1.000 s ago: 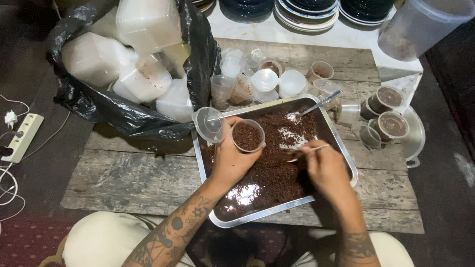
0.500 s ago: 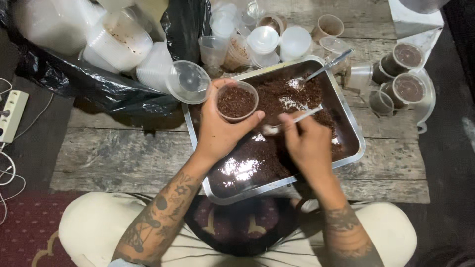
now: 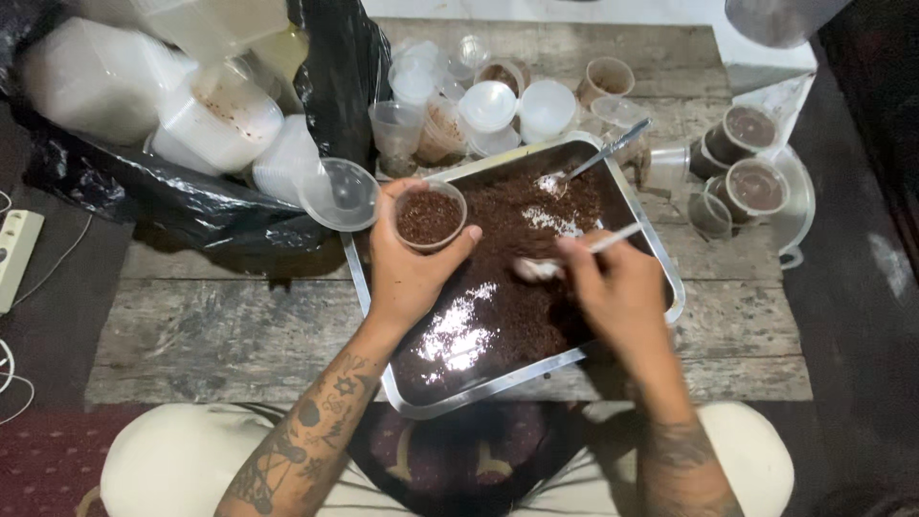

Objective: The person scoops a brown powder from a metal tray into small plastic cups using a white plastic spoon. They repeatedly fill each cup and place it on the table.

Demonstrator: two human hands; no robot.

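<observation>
My left hand (image 3: 407, 273) holds a small clear plastic cup (image 3: 430, 216) filled with dark brown crumbly stuff, its hinged lid (image 3: 337, 195) hanging open to the left. It hovers over the left edge of a metal tray (image 3: 661, 251) spread with the same brown material (image 3: 517, 306). My right hand (image 3: 620, 292) grips a white plastic spoon (image 3: 565, 258) whose bowl dips into the brown layer near the tray's middle. A second spoon (image 3: 598, 159) lies in the tray's far corner.
A black bag (image 3: 172, 201) of white foam containers fills the table's left. Empty cups and lids (image 3: 488, 105) stand behind the tray. Several filled, closed cups (image 3: 747, 163) sit at the right on a metal plate. A power strip (image 3: 17, 257) lies on the floor at left.
The cup in my left hand stays over the tray's left edge. My right hand has lowered the spoon into the brown material. The camera view has shifted slightly.
</observation>
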